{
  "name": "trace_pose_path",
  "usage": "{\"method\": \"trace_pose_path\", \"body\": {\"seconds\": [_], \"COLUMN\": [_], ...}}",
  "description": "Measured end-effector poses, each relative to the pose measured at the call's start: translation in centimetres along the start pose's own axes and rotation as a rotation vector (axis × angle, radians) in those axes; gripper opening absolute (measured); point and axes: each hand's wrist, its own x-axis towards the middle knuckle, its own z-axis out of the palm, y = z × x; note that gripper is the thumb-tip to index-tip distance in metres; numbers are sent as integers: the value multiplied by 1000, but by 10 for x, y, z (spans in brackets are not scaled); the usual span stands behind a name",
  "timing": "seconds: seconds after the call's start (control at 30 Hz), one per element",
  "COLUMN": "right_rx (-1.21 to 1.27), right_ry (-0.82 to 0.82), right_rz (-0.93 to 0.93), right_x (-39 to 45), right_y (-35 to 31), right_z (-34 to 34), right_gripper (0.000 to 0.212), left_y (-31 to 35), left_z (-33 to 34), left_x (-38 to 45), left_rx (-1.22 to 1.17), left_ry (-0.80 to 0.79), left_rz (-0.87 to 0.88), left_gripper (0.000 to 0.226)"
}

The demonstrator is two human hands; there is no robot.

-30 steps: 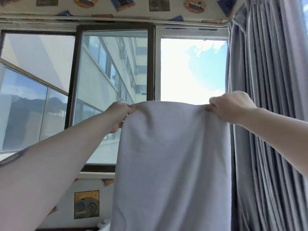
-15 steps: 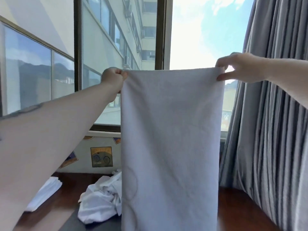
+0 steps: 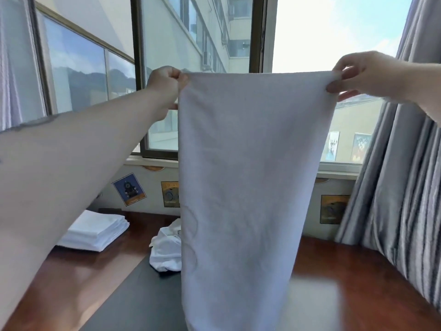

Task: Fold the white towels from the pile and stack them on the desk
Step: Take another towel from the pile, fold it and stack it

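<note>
Your left hand (image 3: 164, 86) and right hand (image 3: 365, 76) each pinch a top corner of the white terry towel (image 3: 241, 187) — it has dropped lower, hanging over the dark wooden counter (image 3: 358, 283), ready for laying down and folding.

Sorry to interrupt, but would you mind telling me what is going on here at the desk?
A person is folding towels. The left hand and right hand each pinch a top corner of a white towel, holding it up spread flat in front of the window so it hangs down toward the desk. A stack of folded towels sits on the desk to the left, and a crumpled pile waits behind the hanging towel.
</note>
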Motion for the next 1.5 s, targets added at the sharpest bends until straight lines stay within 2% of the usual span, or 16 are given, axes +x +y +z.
{"method": "trace_pose_path", "body": {"seconds": [0.13, 0.3, 0.43, 0.57, 0.7, 0.8, 0.9, 1.03, 1.1, 1.2, 1.3, 1.37, 1.5], "right_rx": [377, 561, 526, 490, 407, 381, 342, 262, 200, 83, 35, 52, -37], "right_ry": [186, 446, 551, 602, 586, 570, 428, 103, -82, -243, -400, -454, -501], "right_rz": [87, 127, 121, 71, -58, -133, -155, -120, -78, 34, 186, 223, 98], "right_x": [5, 11, 22, 45, 81, 111, 132, 128, 106, 55, 13, 7, 20], "right_y": [5, 25, 46, 48, 23, -13, -39, -26, -3, 36, 51, 39, -12], "right_z": [4, 35, 38, 19, -6, 7, 73, 227, 319, 448, 549, 601, 680], "right_gripper": [34, 31, 26, 23, 23, 21, 18, 13, 12, 22, 23, 19, 20], "left_y": [-1, 1, 9, 29, 46, 43, -5, -130, -200, -294, -373, -417, -468], "left_z": [-2, 13, 32, 50, 57, 48, 32, 10, -3, -36, -85, -127, -209], "left_x": [-10, -26, -38, -47, -60, -78, -106, -180, -222, -271, -299, -301, -294], "left_rx": [-34, -156, -275, -381, -591, -740, -800, -804, -723, -564, -465, -383, -232], "left_ry": [21, 29, -15, 15, 44, 107, 233, 438, 597, 732, 774, 743, 673], "left_rz": [-26, -86, -160, -164, -121, -110, -199, -439, -573, -840, -1031, -1091, -1087], "left_gripper": [19, 10, 9, 8, 9, 9, 10, 20, 14, 10, 8, 15, 8]}}
